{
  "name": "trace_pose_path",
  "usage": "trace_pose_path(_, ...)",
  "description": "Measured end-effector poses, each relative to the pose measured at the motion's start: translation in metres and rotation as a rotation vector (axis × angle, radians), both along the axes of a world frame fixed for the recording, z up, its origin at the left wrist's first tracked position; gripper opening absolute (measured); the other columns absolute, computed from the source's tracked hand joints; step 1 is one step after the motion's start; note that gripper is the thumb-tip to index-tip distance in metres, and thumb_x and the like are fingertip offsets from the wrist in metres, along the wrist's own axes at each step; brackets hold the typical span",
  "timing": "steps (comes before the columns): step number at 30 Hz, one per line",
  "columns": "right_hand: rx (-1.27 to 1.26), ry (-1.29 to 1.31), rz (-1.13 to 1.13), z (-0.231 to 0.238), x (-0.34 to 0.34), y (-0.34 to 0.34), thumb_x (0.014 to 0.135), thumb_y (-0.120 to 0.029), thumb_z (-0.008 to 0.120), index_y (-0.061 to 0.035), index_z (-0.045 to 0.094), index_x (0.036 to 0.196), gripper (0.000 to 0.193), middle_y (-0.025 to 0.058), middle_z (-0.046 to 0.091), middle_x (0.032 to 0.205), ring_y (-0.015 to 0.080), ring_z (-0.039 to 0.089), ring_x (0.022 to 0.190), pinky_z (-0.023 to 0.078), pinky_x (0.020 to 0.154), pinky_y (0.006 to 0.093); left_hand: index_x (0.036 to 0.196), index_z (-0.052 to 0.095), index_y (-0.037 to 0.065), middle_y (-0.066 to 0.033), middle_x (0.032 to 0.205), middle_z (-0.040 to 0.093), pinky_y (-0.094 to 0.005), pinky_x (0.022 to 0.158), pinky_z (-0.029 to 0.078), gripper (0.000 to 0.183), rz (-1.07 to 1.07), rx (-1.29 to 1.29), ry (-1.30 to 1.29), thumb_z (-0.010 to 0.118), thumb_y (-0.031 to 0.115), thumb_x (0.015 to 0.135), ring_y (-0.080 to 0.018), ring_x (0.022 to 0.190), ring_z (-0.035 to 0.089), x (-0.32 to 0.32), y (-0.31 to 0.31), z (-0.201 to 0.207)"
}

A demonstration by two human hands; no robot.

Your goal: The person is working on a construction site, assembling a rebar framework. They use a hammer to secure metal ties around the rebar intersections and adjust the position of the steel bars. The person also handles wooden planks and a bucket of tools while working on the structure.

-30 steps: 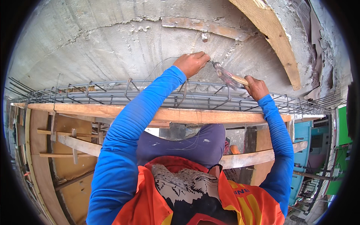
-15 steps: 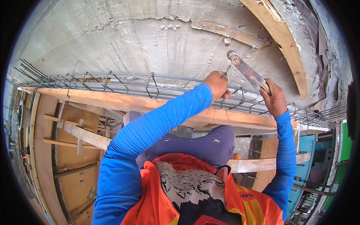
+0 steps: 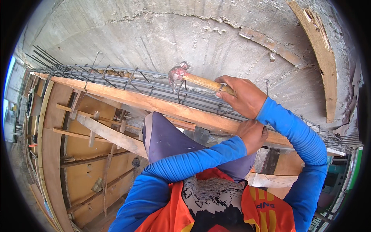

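Note:
My right hand grips the wooden handle of a claw hammer. Its reddish, worn head points left and lies over the steel rebar cage, close to the concrete wall. Below and slightly right of that hand, my left hand is closed in a fist at the long wooden beam. Whatever its fingers may hold is hidden. A thin wire or nail stands up against the wall just beyond my right wrist.
A wood strip and a thick curved-looking board are on the wall at the right. Under the beam, planks and battens cross plywood panels at left. My bent knee is close to the beam.
The hammer has swung from upright at the right to lying leftward over the rebar. My left hand has dropped from the wire by the wall to the beam. The view has shifted.

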State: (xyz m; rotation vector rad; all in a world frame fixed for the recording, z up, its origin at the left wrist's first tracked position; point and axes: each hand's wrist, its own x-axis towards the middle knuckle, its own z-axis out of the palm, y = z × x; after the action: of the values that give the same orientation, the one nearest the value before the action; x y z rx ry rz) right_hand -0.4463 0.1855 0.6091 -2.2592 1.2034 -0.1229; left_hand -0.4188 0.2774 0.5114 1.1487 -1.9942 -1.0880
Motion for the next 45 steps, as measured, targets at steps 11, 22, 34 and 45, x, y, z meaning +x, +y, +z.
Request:
trace_pose_path(11, 0.371, -0.234, -0.148, -0.036, 0.109, 0.034, 0.098, -0.006, 0.052, -0.0009, 0.022, 0.15, 0.061, 0.0182, 0.058, 0.1, 0.021, 0.063, 0.084, 0.051, 0.077, 0.0363, 0.119, 0.059, -0.002, -0.0206, 0.102, 0.063, -0.0439, 0.087, 0.049, 0.034, -0.172, 0.031, 0.517, 0.059, 0.014, 0.088, -0.0345, 0.096, 0.062, -0.013, 0.018, -0.073)
trace_pose_path(22, 0.136, -0.188, -0.082, -0.044, 0.117, 0.036, 0.093, -0.016, 0.063, -0.0019, 0.02, 0.154, 0.076, 0.0276, 0.054, 0.116, 0.0434, 0.059, 0.106, 0.048, 0.094, 0.0461, 0.123, 0.056, -0.003, -0.0207, 0.105, 0.061, -0.0435, 0.09, 0.048, 0.04, -0.102, -0.306, 0.333, 0.058, 0.015, 0.088, -0.0331, 0.098, 0.061, 0.004, 0.02, -0.077)
trace_pose_path(34, 0.787, -0.353, -0.345, 0.0, 0.118, -0.007, 0.096, -0.004, 0.058, -0.0039, 0.023, 0.154, 0.068, 0.023, 0.053, 0.127, 0.0217, 0.062, 0.098, 0.058, 0.073, 0.0323, 0.129, 0.053, -0.003, -0.0209, 0.11, 0.059, -0.0431, 0.092, 0.047, 0.045, -0.069, -0.349, 0.372, 0.058, 0.016, 0.088, -0.0315, 0.101, 0.059, 0.001, 0.016, -0.064)
trace_pose_path(45, 0.72, -0.473, -0.488, 0.06, 0.023, -0.009, 0.086, 0.001, 0.058, 0.0017, 0.023, 0.151, 0.075, 0.0285, 0.065, 0.117, 0.018, 0.069, 0.08, 0.058, 0.065, 0.0273, 0.133, 0.05, -0.003, -0.021, 0.113, 0.057, -0.0427, 0.095, 0.046, 0.051, -0.009, -0.469, 0.387, 0.057, 0.017, 0.087, -0.0301, 0.104, 0.058, -0.012, 0.004, -0.052)
